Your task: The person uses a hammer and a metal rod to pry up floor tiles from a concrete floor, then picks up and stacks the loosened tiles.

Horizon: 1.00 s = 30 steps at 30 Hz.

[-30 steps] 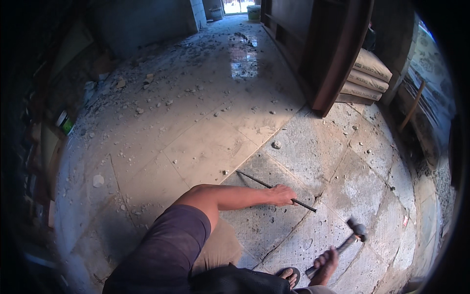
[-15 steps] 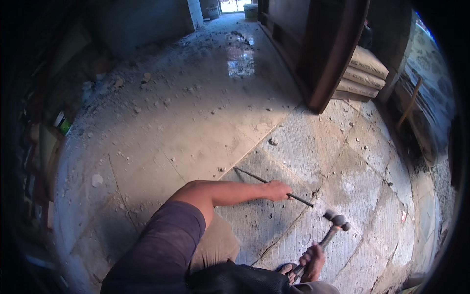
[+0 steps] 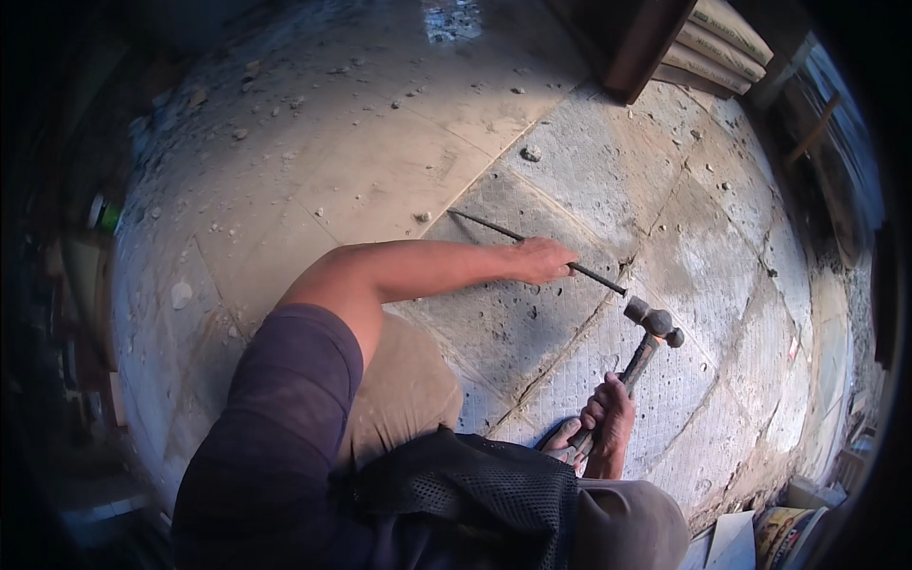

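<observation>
My left hand (image 3: 544,260) is wrapped around a long dark metal chisel rod (image 3: 489,225), held at a low slant over the floor. Its far tip rests by the edge where the dusty tiles (image 3: 380,157) meet the grey, grid-marked surface (image 3: 518,328). In my right hand (image 3: 611,415) is a ball-peen hammer (image 3: 652,318), gripped by its handle. The hammer's flat face sits just beside the rod's near end; whether they touch I cannot tell. My left arm reaches across in front of my bent knee.
Rubble bits lie over the tiles, including a stone (image 3: 530,153) beyond the rod. A dark upright frame (image 3: 655,52) stands at the far right beside stacked sacks (image 3: 712,47). A bucket (image 3: 788,537) is at the lower right; one foot (image 3: 562,435) is beside my right hand.
My view has tilted downward, so the floor sits higher in the picture. The hammer head has come closer to the rod's near end. Both hands keep their holds.
</observation>
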Each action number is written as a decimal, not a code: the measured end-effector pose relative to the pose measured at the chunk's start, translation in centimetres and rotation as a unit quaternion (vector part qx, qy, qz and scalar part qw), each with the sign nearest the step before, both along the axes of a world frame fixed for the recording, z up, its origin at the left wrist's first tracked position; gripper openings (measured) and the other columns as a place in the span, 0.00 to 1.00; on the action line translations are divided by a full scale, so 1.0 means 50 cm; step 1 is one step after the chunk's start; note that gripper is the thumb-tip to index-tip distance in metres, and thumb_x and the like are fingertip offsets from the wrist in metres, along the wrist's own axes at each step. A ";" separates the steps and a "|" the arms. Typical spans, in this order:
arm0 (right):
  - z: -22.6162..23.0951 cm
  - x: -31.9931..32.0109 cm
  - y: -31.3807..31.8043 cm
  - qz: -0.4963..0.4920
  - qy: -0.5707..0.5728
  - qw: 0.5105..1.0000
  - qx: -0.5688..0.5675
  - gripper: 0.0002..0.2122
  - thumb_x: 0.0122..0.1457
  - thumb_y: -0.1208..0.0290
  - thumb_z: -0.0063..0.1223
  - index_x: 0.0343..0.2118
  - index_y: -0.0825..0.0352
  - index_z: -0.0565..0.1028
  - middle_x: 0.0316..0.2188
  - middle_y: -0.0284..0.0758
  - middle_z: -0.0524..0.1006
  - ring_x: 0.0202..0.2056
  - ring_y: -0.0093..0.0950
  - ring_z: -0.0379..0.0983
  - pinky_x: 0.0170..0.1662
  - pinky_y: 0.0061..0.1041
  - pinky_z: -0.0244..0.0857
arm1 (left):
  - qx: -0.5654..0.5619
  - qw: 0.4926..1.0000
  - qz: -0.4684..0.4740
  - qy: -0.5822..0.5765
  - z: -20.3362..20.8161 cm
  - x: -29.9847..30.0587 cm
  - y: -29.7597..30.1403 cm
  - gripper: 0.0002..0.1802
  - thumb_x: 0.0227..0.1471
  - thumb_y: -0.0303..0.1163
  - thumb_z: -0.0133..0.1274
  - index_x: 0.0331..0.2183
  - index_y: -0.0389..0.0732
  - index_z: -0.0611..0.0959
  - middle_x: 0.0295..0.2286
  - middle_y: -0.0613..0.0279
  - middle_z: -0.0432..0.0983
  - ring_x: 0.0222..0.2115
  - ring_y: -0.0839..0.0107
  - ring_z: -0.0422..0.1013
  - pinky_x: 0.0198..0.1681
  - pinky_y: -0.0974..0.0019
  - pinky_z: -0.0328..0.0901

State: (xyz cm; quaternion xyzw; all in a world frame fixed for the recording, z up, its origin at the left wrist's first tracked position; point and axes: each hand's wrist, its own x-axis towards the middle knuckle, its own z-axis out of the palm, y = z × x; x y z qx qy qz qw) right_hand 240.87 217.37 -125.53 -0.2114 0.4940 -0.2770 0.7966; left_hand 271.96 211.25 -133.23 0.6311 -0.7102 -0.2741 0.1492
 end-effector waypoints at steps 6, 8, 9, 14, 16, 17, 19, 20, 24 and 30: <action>0.057 -0.050 -0.053 -0.160 0.043 0.976 -0.144 0.09 0.61 0.66 0.54 0.31 0.59 0.64 0.14 0.20 0.56 0.12 0.11 0.51 0.11 0.16 0.48 | 0.036 0.999 -0.002 -0.011 0.027 -0.006 0.000 0.19 0.58 0.46 0.49 0.34 0.37 0.74 0.30 0.43 0.74 0.35 0.45 0.73 0.39 0.44 0.64; 0.054 -0.058 -0.083 -0.226 -0.001 0.957 -0.181 0.09 0.63 0.65 0.50 0.28 0.58 0.64 0.15 0.19 0.56 0.13 0.10 0.51 0.12 0.13 0.49 | 0.018 1.000 -0.009 -0.008 0.027 -0.004 -0.001 0.18 0.58 0.45 0.49 0.34 0.37 0.74 0.30 0.43 0.74 0.36 0.45 0.73 0.39 0.44 0.64; 0.041 -0.050 -0.084 -0.233 0.006 0.953 -0.193 0.09 0.63 0.64 0.51 0.29 0.58 0.65 0.15 0.20 0.57 0.13 0.11 0.51 0.12 0.13 0.49 | 0.008 1.000 -0.014 -0.006 0.027 -0.004 -0.002 0.18 0.58 0.45 0.49 0.34 0.37 0.74 0.30 0.43 0.74 0.36 0.45 0.73 0.39 0.44 0.64; -0.017 0.031 -0.010 0.025 0.017 0.998 -0.057 0.08 0.61 0.65 0.53 0.30 0.58 0.66 0.13 0.20 0.56 0.10 0.14 0.51 0.11 0.18 0.48 | 0.001 1.000 -0.006 -0.015 0.010 -0.004 0.001 0.16 0.58 0.43 0.49 0.34 0.37 0.74 0.31 0.45 0.74 0.35 0.45 0.73 0.40 0.45 0.64; 0.006 0.029 0.012 0.011 0.035 0.999 -0.026 0.10 0.60 0.66 0.54 0.26 0.56 0.64 0.12 0.19 0.54 0.10 0.13 0.48 0.11 0.18 0.43 | 0.004 1.000 -0.004 -0.017 0.011 -0.007 -0.002 0.15 0.58 0.42 0.48 0.34 0.38 0.74 0.31 0.46 0.74 0.35 0.46 0.72 0.40 0.46 0.64; 0.009 0.010 0.011 0.025 0.055 0.998 -0.032 0.11 0.60 0.66 0.54 0.25 0.56 0.64 0.11 0.19 0.53 0.10 0.13 0.47 0.11 0.17 0.43 | 0.003 1.000 -0.003 -0.019 0.012 -0.008 -0.005 0.15 0.58 0.41 0.48 0.34 0.38 0.75 0.31 0.46 0.75 0.35 0.46 0.72 0.40 0.46 0.65; 0.021 -0.005 0.006 0.005 0.073 0.996 -0.053 0.12 0.59 0.65 0.55 0.24 0.55 0.63 0.11 0.19 0.53 0.10 0.13 0.48 0.11 0.17 0.42 | 0.012 1.000 -0.001 -0.007 0.013 -0.010 -0.011 0.14 0.58 0.40 0.48 0.34 0.38 0.75 0.30 0.47 0.75 0.35 0.46 0.72 0.39 0.47 0.65; 0.027 -0.013 0.002 -0.005 0.083 0.995 -0.063 0.12 0.59 0.65 0.55 0.24 0.55 0.63 0.11 0.19 0.53 0.10 0.13 0.48 0.11 0.18 0.42 | 0.024 1.000 -0.003 0.009 0.011 -0.018 -0.012 0.13 0.58 0.40 0.48 0.34 0.39 0.76 0.30 0.47 0.74 0.35 0.46 0.72 0.39 0.48 0.66; 0.040 -0.017 -0.050 -0.156 0.158 0.973 -0.069 0.19 0.60 0.61 0.55 0.17 0.51 0.58 0.11 0.18 0.51 0.10 0.13 0.44 0.11 0.18 0.39 | -0.088 0.995 -0.029 0.024 -0.025 0.019 0.017 0.13 0.56 0.39 0.50 0.37 0.40 0.77 0.32 0.48 0.75 0.36 0.49 0.72 0.39 0.50 0.66; -0.020 0.003 -0.043 -0.123 0.043 0.984 -0.117 0.08 0.61 0.64 0.49 0.28 0.58 0.65 0.13 0.21 0.55 0.11 0.15 0.51 0.12 0.20 0.48 | -0.061 0.998 -0.025 -0.022 -0.009 -0.014 0.003 0.20 0.55 0.43 0.53 0.44 0.41 0.73 0.37 0.49 0.74 0.42 0.49 0.71 0.46 0.47 0.63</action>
